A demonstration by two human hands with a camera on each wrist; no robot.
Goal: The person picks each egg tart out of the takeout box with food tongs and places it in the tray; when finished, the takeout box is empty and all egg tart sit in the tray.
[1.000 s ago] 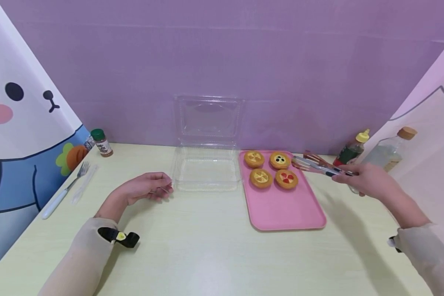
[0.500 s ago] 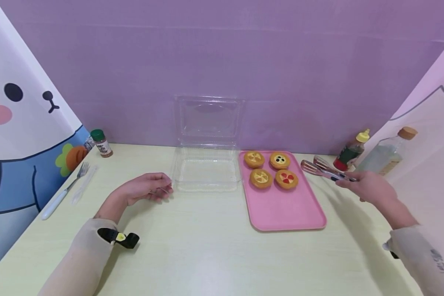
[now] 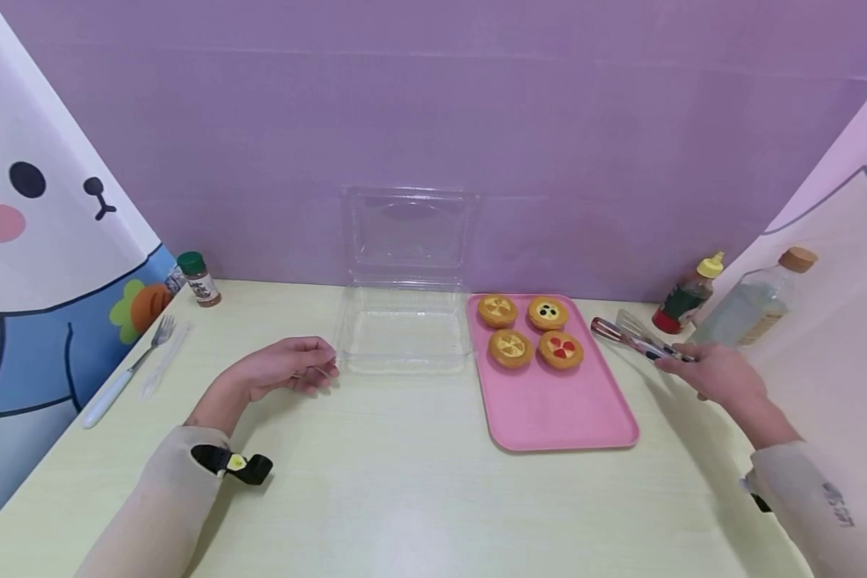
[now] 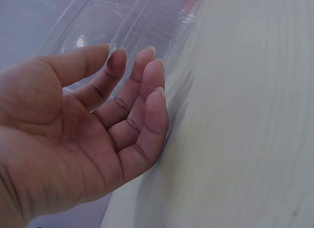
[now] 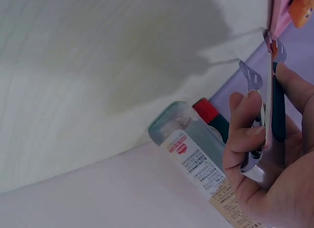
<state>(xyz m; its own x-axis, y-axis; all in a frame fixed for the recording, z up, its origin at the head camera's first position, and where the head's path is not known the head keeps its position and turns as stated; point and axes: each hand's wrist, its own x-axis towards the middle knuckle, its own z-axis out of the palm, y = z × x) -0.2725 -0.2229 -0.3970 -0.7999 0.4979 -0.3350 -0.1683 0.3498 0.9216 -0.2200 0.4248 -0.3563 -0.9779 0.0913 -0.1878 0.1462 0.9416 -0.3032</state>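
Note:
A clear plastic clamshell container sits with its lid upright against the purple backdrop. My left hand is at its left side; in the left wrist view the thumb and index fingertips pinch its rim, the other fingers loosely curled. My right hand grips metal serving tongs by their dark-trimmed handles; their slotted tips stand apart with nothing between them, to the right of the pink tray. Several egg tarts lie on that tray, among them one with red fruit and one with dark dots.
Beyond the right hand stand a sauce bottle with a yellow cap and a clear, cork-coloured-topped bottle. At the left are a green-capped spice jar, a fork and a wrapped clear utensil.
My right hand has drawn back to the right and lower with the tongs, away from the tray. My left hand, the container and the tarts have stayed in place.

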